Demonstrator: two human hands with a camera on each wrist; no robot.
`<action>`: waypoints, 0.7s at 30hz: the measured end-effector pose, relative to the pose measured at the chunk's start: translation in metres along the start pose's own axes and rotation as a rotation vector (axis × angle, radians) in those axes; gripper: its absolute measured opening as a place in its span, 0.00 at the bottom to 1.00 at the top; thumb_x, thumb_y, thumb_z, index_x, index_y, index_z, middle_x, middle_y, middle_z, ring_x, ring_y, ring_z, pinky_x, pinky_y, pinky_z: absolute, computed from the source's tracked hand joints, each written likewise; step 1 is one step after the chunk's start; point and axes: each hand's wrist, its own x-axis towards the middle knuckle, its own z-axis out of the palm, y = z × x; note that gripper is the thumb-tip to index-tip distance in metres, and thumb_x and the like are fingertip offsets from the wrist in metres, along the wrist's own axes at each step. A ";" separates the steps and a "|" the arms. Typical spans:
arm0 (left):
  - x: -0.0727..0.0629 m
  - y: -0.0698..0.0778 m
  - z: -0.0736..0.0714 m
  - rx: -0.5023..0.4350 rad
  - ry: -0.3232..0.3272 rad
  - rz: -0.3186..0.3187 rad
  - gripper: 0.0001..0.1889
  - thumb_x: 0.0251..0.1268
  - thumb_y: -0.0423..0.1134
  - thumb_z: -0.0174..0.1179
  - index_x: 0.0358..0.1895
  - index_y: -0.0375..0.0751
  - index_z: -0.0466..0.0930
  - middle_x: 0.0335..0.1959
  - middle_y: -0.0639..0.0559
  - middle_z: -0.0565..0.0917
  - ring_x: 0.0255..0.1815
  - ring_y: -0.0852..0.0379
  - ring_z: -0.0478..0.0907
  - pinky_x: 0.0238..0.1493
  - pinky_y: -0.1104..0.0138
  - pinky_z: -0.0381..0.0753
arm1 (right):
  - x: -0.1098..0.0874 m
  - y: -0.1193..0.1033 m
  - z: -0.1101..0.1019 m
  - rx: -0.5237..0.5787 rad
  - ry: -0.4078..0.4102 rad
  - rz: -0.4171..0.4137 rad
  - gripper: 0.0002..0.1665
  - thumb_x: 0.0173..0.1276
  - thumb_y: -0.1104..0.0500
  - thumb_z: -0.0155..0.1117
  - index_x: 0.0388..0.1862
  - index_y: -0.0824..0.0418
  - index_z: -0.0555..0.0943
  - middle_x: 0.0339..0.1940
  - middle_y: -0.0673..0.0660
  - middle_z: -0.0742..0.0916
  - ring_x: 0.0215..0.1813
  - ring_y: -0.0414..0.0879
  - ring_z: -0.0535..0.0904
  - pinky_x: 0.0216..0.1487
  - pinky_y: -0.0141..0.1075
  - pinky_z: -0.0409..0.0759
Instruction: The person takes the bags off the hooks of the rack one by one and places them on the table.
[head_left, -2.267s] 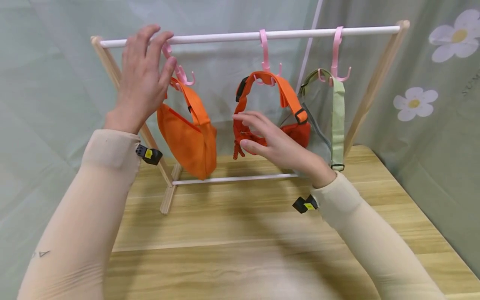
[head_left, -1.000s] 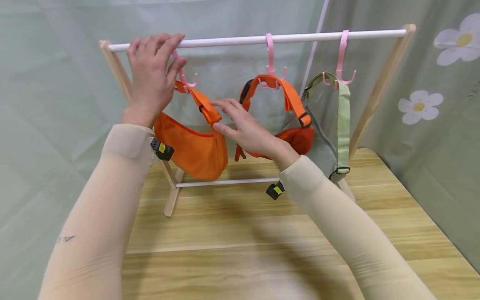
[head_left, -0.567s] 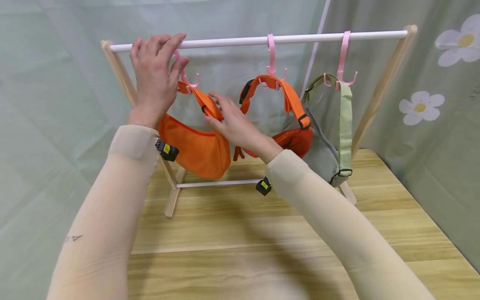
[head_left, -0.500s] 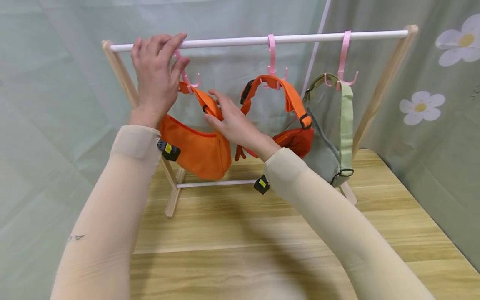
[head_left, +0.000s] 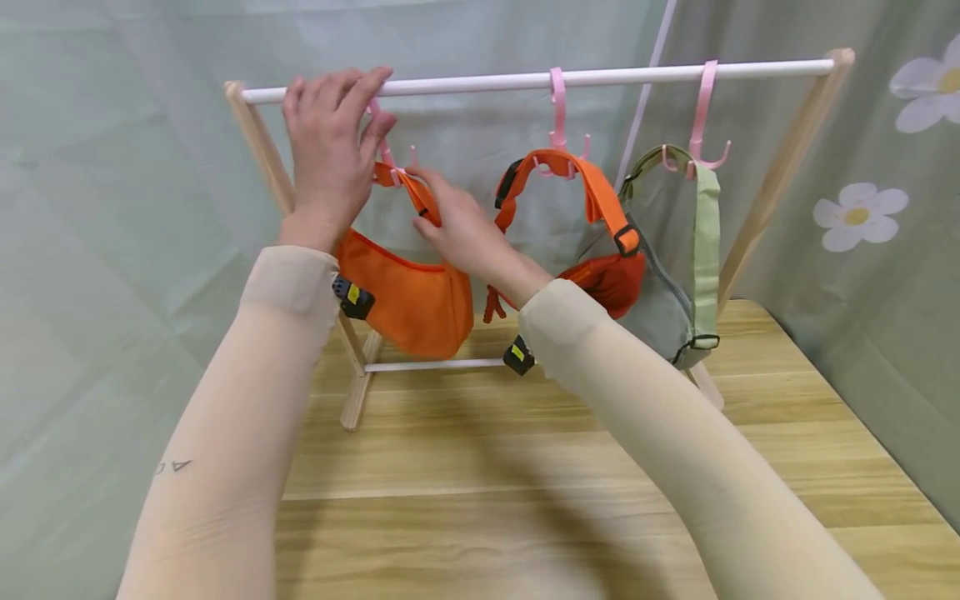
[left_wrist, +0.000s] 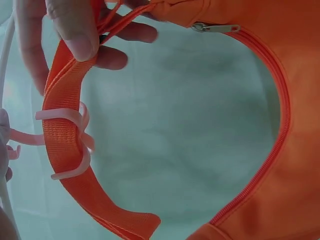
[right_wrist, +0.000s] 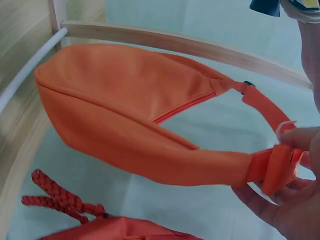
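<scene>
An orange shoulder bag (head_left: 408,292) hangs from a pink hook (head_left: 386,152) near the left end of the white rod (head_left: 480,82). My left hand (head_left: 330,150) lies over the rod, fingers curled at the hook's top; part of this grip is hidden. With thumb and fingers, my right hand (head_left: 467,225) pinches the bag's strap just right of the hook. In the left wrist view the strap (left_wrist: 62,131) lies across the hook's prongs (left_wrist: 75,170). The right wrist view has my right hand (right_wrist: 297,212) holding the folded strap webbing (right_wrist: 277,167).
A red bag (head_left: 611,279) on an orange strap hangs mid-rod from another pink hook (head_left: 558,108). Farther right, a grey-green bag (head_left: 652,321) hangs from a third hook (head_left: 702,112). The wooden-legged rack stands on a wood-grain table (head_left: 450,517), before a pale green curtain (head_left: 135,167).
My right hand has moved left and up, from in front of the red bag to the orange bag's strap, and taken hold of it. My left hand has stayed at the hook and rod.
</scene>
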 end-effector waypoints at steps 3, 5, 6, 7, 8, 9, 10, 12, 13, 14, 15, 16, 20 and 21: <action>0.000 0.001 0.000 0.013 -0.009 -0.001 0.29 0.80 0.62 0.43 0.76 0.57 0.73 0.67 0.46 0.78 0.73 0.47 0.67 0.82 0.55 0.40 | 0.003 -0.004 -0.003 -0.077 0.011 -0.017 0.36 0.81 0.57 0.58 0.83 0.51 0.60 0.76 0.53 0.75 0.70 0.46 0.74 0.71 0.36 0.72; 0.000 0.002 0.000 0.021 -0.013 -0.007 0.29 0.80 0.62 0.42 0.76 0.57 0.72 0.67 0.45 0.78 0.74 0.47 0.67 0.82 0.55 0.39 | 0.003 -0.006 -0.005 -0.106 0.018 -0.019 0.34 0.82 0.58 0.57 0.83 0.52 0.61 0.73 0.54 0.77 0.68 0.47 0.75 0.69 0.36 0.74; 0.000 0.002 0.000 0.024 -0.015 -0.011 0.29 0.80 0.62 0.42 0.76 0.58 0.72 0.67 0.45 0.78 0.74 0.47 0.67 0.82 0.55 0.39 | 0.003 -0.007 -0.006 -0.111 0.021 -0.020 0.34 0.83 0.58 0.56 0.83 0.52 0.62 0.72 0.55 0.78 0.67 0.47 0.75 0.68 0.36 0.74; 0.000 0.002 0.000 0.027 -0.015 -0.015 0.29 0.80 0.62 0.43 0.76 0.58 0.72 0.67 0.45 0.77 0.74 0.47 0.67 0.82 0.55 0.38 | 0.003 -0.008 -0.007 -0.112 0.027 -0.021 0.33 0.83 0.58 0.56 0.83 0.52 0.62 0.71 0.55 0.78 0.67 0.47 0.75 0.68 0.36 0.74; -0.001 0.002 0.000 0.027 -0.015 -0.020 0.29 0.80 0.62 0.43 0.76 0.58 0.72 0.67 0.45 0.77 0.74 0.47 0.66 0.82 0.55 0.38 | 0.002 -0.008 -0.008 -0.109 0.034 -0.023 0.32 0.83 0.58 0.55 0.83 0.52 0.63 0.70 0.55 0.79 0.66 0.47 0.75 0.67 0.36 0.74; -0.001 0.002 -0.001 0.028 -0.016 -0.024 0.29 0.80 0.61 0.43 0.76 0.58 0.72 0.67 0.46 0.77 0.74 0.47 0.66 0.82 0.56 0.38 | 0.002 -0.009 -0.010 -0.105 0.040 -0.023 0.32 0.83 0.57 0.55 0.83 0.52 0.64 0.70 0.55 0.79 0.66 0.47 0.75 0.66 0.35 0.75; -0.001 0.003 -0.001 0.030 -0.019 -0.027 0.29 0.80 0.61 0.43 0.77 0.58 0.72 0.68 0.46 0.77 0.74 0.48 0.66 0.82 0.56 0.38 | 0.002 -0.010 -0.011 -0.104 0.048 -0.028 0.31 0.83 0.57 0.54 0.82 0.52 0.65 0.69 0.55 0.79 0.65 0.47 0.75 0.65 0.34 0.75; -0.001 0.003 -0.002 0.030 -0.026 -0.031 0.29 0.80 0.61 0.44 0.77 0.59 0.72 0.68 0.46 0.77 0.75 0.48 0.66 0.82 0.56 0.37 | 0.002 -0.013 -0.014 -0.104 0.063 -0.043 0.31 0.83 0.56 0.54 0.82 0.53 0.66 0.67 0.55 0.80 0.62 0.47 0.76 0.62 0.32 0.76; -0.001 0.003 -0.002 0.030 -0.030 -0.033 0.28 0.80 0.61 0.44 0.77 0.59 0.72 0.68 0.46 0.77 0.75 0.48 0.66 0.83 0.56 0.37 | 0.002 -0.015 -0.015 -0.106 0.072 -0.050 0.30 0.83 0.56 0.54 0.82 0.53 0.67 0.65 0.56 0.80 0.60 0.47 0.76 0.59 0.31 0.76; 0.000 0.002 -0.002 0.029 -0.035 -0.035 0.28 0.80 0.61 0.45 0.77 0.59 0.72 0.69 0.46 0.77 0.75 0.48 0.65 0.83 0.56 0.37 | 0.002 -0.017 -0.017 -0.109 0.081 -0.060 0.30 0.83 0.56 0.54 0.81 0.53 0.67 0.63 0.56 0.81 0.57 0.46 0.77 0.57 0.30 0.76; 0.000 0.002 -0.002 0.027 -0.037 -0.035 0.28 0.80 0.61 0.45 0.77 0.59 0.72 0.69 0.46 0.77 0.75 0.48 0.65 0.82 0.56 0.37 | 0.003 -0.019 -0.018 -0.111 0.088 -0.068 0.30 0.83 0.56 0.54 0.81 0.54 0.68 0.62 0.56 0.81 0.56 0.46 0.77 0.55 0.29 0.76; 0.001 0.002 -0.002 0.024 -0.038 -0.037 0.28 0.80 0.60 0.46 0.77 0.59 0.72 0.68 0.46 0.77 0.75 0.48 0.66 0.82 0.56 0.37 | 0.003 -0.021 -0.019 -0.111 0.097 -0.082 0.29 0.83 0.56 0.54 0.80 0.55 0.69 0.60 0.57 0.81 0.54 0.46 0.76 0.54 0.29 0.76; 0.002 0.003 -0.004 0.014 -0.048 -0.045 0.27 0.80 0.60 0.47 0.76 0.60 0.73 0.68 0.46 0.78 0.74 0.48 0.66 0.82 0.56 0.38 | 0.005 -0.026 -0.024 -0.087 0.135 -0.133 0.28 0.83 0.57 0.55 0.78 0.57 0.71 0.58 0.57 0.82 0.52 0.47 0.76 0.52 0.28 0.74; 0.002 0.003 -0.005 0.011 -0.049 -0.047 0.26 0.80 0.59 0.48 0.76 0.61 0.73 0.67 0.46 0.78 0.74 0.48 0.67 0.82 0.56 0.39 | 0.005 -0.027 -0.024 -0.073 0.144 -0.146 0.28 0.82 0.58 0.56 0.78 0.58 0.72 0.57 0.57 0.82 0.51 0.47 0.76 0.52 0.28 0.74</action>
